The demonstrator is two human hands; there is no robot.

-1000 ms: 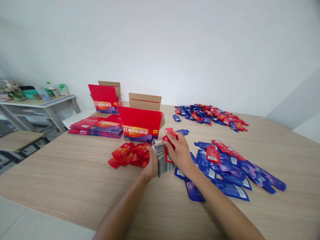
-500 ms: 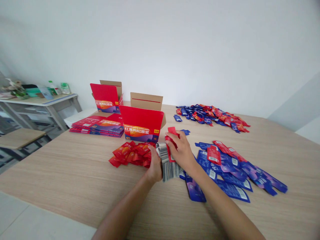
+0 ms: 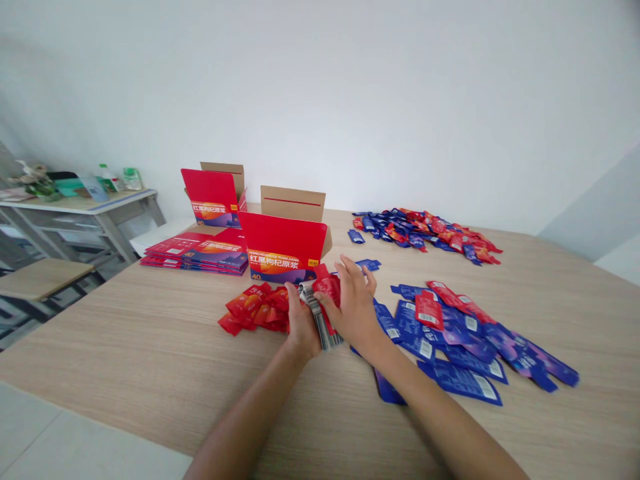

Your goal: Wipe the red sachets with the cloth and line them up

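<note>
My left hand is wrapped round a floppy grey-and-black striped piece, like folded cloth, just in front of the nearer red box. Its exact kind is unclear. A red sachet lies against the striped piece. My right hand has its thumb on that sachet and its fingers curved over the far side; part of the sachet is hidden. To the left of my left hand, touching or nearly so, is a heap of red sachets. Blue pouches spread out beyond my right forearm, partly covered by it.
An upright red carton with raised flaps stands ahead, and a second carton behind it. Flat cartons are stacked at left. A mixed red and blue sachet pile lies by the wall. A side desk holds bottles.
Both hands have drawn slightly left with the striped piece, which is now more squeezed together and covered. The right fingers have lifted and straightened, and the red sachet has shifted left and tilted.
</note>
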